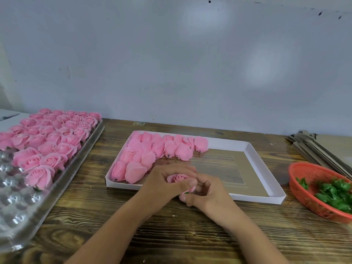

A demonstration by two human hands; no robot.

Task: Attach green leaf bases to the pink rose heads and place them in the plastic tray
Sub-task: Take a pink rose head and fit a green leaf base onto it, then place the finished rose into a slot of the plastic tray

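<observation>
Head view: left hand (167,182) and right hand (204,194) both grip one rose head (178,178), a green leaf base (186,192) at its underside, near the white box (266,199). Left of the box, the plastic tray (89,145) is judged over half filled; many loose heads (152,149) remain in the box.

Small craft-assembly workbench: wood-grain table (171,235) against bare grey wall (171,63), plastic tray (24,210) of pink roses (55,134), red basket (304,180) of green leaf bases (331,193), stacked flat cardboard (312,147).
</observation>
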